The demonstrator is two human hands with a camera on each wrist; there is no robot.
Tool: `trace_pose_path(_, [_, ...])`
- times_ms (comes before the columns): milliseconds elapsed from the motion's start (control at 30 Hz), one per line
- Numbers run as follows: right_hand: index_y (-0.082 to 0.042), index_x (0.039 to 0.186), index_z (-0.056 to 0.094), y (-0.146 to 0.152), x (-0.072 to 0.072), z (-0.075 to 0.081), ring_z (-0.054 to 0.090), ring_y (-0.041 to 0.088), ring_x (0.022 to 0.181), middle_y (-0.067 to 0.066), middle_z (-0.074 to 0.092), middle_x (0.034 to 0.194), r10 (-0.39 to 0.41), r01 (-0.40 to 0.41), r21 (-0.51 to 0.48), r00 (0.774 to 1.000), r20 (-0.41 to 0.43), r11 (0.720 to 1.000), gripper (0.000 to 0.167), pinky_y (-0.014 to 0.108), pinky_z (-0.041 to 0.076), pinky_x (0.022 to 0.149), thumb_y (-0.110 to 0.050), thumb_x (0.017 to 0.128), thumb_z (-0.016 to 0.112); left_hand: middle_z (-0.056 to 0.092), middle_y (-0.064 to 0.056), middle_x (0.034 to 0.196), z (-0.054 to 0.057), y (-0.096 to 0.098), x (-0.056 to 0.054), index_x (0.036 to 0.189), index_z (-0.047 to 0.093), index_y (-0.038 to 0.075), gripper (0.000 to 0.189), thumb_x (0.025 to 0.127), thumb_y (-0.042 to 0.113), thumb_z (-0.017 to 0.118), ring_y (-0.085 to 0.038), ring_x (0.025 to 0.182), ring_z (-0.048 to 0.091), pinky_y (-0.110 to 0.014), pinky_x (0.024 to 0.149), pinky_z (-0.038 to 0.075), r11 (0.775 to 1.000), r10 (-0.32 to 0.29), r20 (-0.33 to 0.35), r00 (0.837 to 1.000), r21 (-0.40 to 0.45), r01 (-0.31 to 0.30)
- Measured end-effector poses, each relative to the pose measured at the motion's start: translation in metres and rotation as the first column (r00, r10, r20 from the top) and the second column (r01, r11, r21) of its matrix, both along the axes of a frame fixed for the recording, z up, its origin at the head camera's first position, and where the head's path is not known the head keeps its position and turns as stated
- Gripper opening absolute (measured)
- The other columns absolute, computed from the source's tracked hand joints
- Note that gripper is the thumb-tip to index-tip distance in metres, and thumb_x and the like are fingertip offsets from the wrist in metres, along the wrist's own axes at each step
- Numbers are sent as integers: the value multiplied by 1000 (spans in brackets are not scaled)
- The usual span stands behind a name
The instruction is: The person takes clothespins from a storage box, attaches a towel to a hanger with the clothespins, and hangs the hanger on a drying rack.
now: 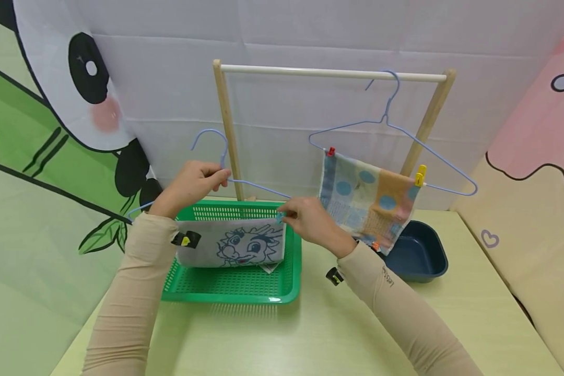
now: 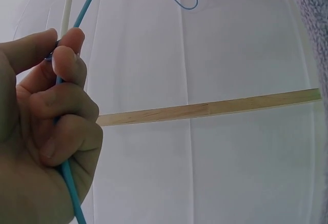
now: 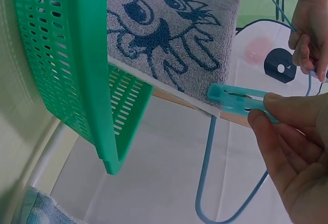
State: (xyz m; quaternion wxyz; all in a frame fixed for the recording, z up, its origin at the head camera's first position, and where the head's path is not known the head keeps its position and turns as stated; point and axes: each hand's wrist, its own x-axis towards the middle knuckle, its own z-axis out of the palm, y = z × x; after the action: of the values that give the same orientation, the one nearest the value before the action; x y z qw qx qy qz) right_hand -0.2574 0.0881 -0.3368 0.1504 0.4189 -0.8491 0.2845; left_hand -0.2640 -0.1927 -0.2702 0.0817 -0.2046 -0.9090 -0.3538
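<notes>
My left hand (image 1: pixel 192 183) grips a blue wire hanger (image 1: pixel 258 186) just below its hook; in the left wrist view the fingers curl round the wire (image 2: pixel 72 190). A grey towel (image 3: pixel 169 34) with a dark blue cartoon face drawn on it hangs folded from this hanger, above a green basket. Between thumb and forefinger, my right hand (image 1: pixel 310 219) pinches the end of a light blue clothespin (image 3: pixel 238 98). The clothespin's other end sits on the towel's upper corner, at the hanger's lower wire. The towel's far top corner is partly hidden by my left forearm.
The green basket (image 1: pixel 230 298) stands on a pale table (image 1: pixel 338 329). Behind it is a rack with a white rail (image 1: pixel 301 71), from which a second blue hanger (image 1: pixel 432 151) hangs. Red and yellow clothespins (image 1: pixel 420 176) hold a patterned cloth (image 1: pixel 366 198) there. A dark blue basin (image 1: pixel 420 277) stands at right.
</notes>
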Motion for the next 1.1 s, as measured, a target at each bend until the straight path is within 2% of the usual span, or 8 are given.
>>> trace_pose_path(233, [2, 108, 68, -1, 2, 2, 66, 15, 77, 11, 68, 99, -28, 26, 46, 999, 41, 999, 24, 20, 51, 67, 1, 85, 69, 57, -9, 75, 2, 2, 2, 81, 67, 8, 38, 100, 36, 48, -25, 62, 40, -36, 58, 34, 1000, 17, 8, 1000, -2, -17])
trace_pose_path(500, [1, 114, 65, -3, 3, 3, 65, 16, 80, 11, 66, 103, -65, 59, 97, 996, 58, 994, 29, 20, 50, 68, -1, 85, 69, 57, -9, 75, -2, 1, 1, 83, 67, 8, 39, 100, 37, 47, -25, 60, 41, -36, 58, 36, 1000, 20, 26, 999, -12, -20])
trace_pose_path(800, [-1, 125, 58, 0, 3, 2, 64, 17, 84, 11, 65, 106, -84, 77, 79, 991, 100, 994, 38, 22, 51, 68, -5, 88, 67, 56, -10, 75, 1, 1, 1, 84, 67, 6, 41, 100, 38, 46, -24, 61, 41, -35, 58, 35, 1000, 17, 18, 1000, -13, -17])
trace_pose_path(1100, [0, 122, 59, 7, 3, 0, 64, 18, 84, 13, 63, 107, -93, 85, 72, 989, 118, 994, 34, 24, 51, 70, -4, 89, 65, 58, -12, 77, -1, 1, 2, 83, 67, 6, 41, 100, 38, 47, -25, 64, 45, -36, 61, 37, 1000, 14, 7, 1000, -13, -14])
